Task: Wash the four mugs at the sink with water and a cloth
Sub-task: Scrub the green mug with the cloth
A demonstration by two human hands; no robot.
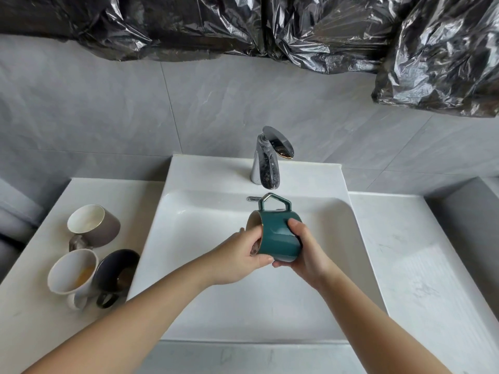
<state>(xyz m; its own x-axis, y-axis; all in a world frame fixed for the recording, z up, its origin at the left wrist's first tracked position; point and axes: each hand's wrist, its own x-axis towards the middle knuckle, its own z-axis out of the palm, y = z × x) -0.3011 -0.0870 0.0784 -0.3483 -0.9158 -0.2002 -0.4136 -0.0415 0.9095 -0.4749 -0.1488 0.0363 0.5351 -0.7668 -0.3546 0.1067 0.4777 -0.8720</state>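
Left hand [237,256], right hand [306,253] grip green mug [278,237], faucet [266,163] behind, mugs [94,225] aside

Premises assessed as a washroom or bathroom vanity of domestic type. Evidence: a shallow rectangular white sink [205,233] sits at centre, between white marbled table [421,255] surfaces at 3 and 9 o'clock. A single-lever chrome faucet [266,163] stands on its rear ledge at 12 o'clock, and large grey stone-look wall tiles [108,109] run behind. Crumpled black plastic sheeting [189,25] covers the wall above the tiles from 10 to 2 o'clock, and what lies under it cannot be seen.
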